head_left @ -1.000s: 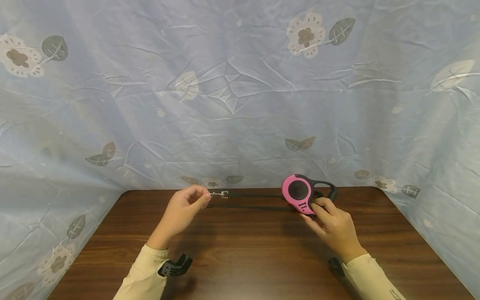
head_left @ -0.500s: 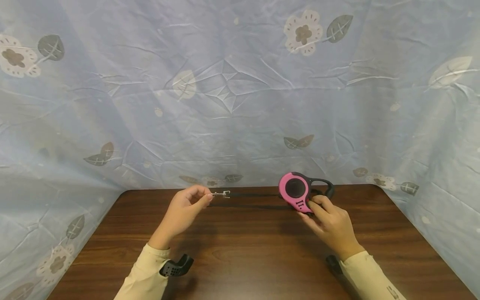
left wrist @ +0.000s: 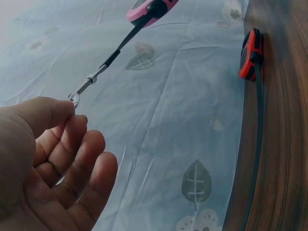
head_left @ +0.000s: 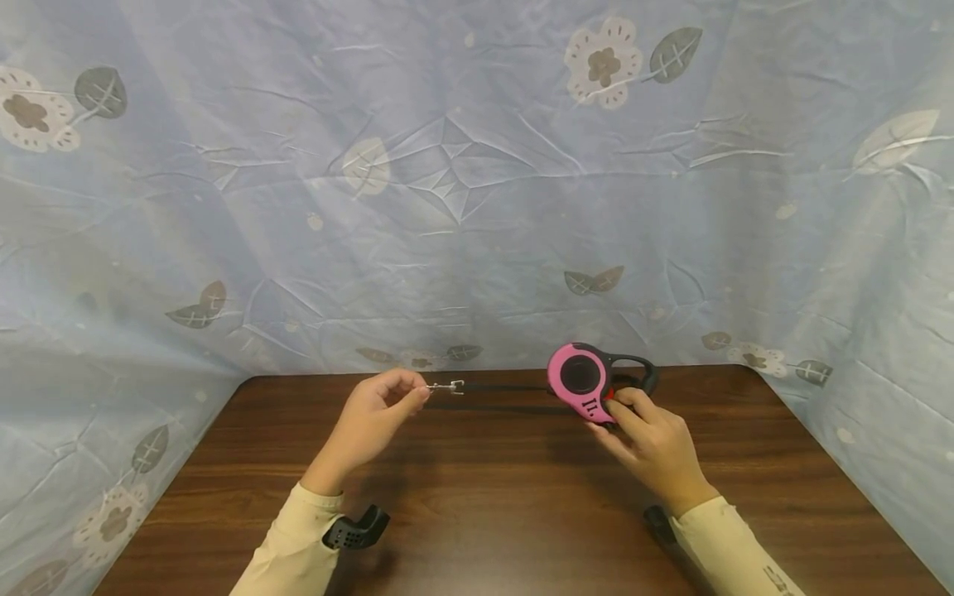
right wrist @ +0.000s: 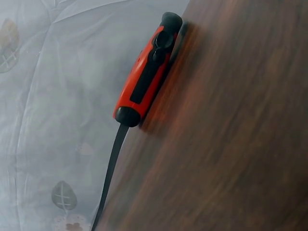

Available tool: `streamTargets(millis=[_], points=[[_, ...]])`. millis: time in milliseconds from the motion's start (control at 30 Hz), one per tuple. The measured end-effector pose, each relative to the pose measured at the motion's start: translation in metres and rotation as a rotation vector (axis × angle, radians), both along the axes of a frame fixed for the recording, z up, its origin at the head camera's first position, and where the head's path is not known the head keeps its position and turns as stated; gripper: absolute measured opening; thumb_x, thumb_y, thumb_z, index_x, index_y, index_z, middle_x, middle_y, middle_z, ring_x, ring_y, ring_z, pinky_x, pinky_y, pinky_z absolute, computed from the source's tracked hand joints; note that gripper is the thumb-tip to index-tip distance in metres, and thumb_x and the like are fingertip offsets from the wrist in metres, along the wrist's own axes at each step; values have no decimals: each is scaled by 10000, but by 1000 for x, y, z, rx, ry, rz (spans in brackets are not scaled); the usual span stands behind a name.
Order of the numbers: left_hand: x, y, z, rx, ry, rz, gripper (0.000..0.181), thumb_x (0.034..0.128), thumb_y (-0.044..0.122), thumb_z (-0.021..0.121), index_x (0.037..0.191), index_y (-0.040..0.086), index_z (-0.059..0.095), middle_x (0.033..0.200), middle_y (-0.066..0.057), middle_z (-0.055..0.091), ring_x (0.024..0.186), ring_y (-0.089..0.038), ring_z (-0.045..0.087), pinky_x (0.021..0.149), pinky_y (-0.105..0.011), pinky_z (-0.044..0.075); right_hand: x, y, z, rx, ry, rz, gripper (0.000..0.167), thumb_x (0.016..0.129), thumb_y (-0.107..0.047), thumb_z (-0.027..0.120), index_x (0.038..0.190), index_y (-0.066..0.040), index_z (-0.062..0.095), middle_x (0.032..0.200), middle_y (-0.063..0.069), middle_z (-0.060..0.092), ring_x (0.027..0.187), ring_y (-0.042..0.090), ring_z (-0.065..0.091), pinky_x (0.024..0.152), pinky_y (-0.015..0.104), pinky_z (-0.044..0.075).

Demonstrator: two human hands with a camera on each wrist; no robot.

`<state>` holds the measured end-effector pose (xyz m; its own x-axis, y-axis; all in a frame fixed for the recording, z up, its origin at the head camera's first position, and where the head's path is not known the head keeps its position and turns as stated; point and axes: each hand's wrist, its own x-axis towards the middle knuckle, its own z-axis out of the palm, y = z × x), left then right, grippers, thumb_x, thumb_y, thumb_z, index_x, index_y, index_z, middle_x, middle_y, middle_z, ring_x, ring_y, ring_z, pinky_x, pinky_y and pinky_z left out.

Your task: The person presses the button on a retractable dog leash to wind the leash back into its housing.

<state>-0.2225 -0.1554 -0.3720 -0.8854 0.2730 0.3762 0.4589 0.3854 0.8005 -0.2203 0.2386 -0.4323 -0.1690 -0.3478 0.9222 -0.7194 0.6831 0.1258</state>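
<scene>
Pinched by its end between the thumb and index finger of my left hand [head_left: 376, 418] is a silver metal clip [left wrist: 89, 83]. A black strap [left wrist: 132, 36] runs taut from the clip to a pink and black retractable dog leash [head_left: 572, 377]. My right hand [head_left: 656, 447] grips the lower end of that leash's casing, holding it above the table; this hand is outside the right wrist view. Behind it, a red and black retractable dog leash [right wrist: 143, 77] rests on the table, mostly hidden in the head view. Its own strap [left wrist: 259, 139] stretches out to the left.
The brown wooden table [head_left: 477, 505] ends at the back against a pale blue curtain [head_left: 462, 248] with flower and leaf prints. More curtain hangs at both sides. A black band [head_left: 356, 530] is worn on the left wrist.
The pink leash and my right hand have shifted slightly left, and a bit of the red leash now shows behind. My left hand has moved slightly right with the clip.
</scene>
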Motion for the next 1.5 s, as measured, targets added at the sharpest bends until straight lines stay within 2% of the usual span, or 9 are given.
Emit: streamTargets(millis=[133,533,800,1067,1200,1500], points=[[0,2,0,-9,2,4,127,1017,215,686,1018,91,711,892,14,702,843,-270,684,755,-300,571,0,-3,0,5,-1,11,401,1014,-408,668,891,-29,720,909,92,638,547,88,473,454,251,433],[1,5,-3,-32,-4,-2,132,1008,276,701,996,144,703,889,37,700,802,-146,653,717,-307,546,2,-9,-2,30,-23,20,392,1016,-410,662,900,-39,718,924,77,638,544,94,499,472,252,461],[3,9,-5,-34,-20,-14,131,1007,278,702,995,148,703,895,37,697,832,-228,666,737,-298,542,2,-12,-5,37,-28,11,414,1030,-427,632,897,-45,719,922,67,639,538,80,505,462,239,466],[3,15,-8,-70,11,-15,115,996,295,714,973,183,700,890,66,685,811,-138,620,745,-308,525,2,-16,-4,49,-26,32,405,1025,-421,647,890,-45,704,916,69,638,550,76,491,467,241,457],[5,18,-8,-78,12,-15,109,990,300,722,962,197,700,892,76,682,790,-150,607,725,-289,515,3,-18,-4,55,-25,30,408,1023,-429,648,883,-50,704,912,66,638,548,73,483,456,237,451],[7,22,-10,-70,1,-45,118,994,302,718,966,189,701,909,69,688,850,-195,644,774,-290,537,4,-21,-7,76,-36,46,415,1020,-443,648,895,-56,731,902,43,635,579,70,487,474,233,460]])
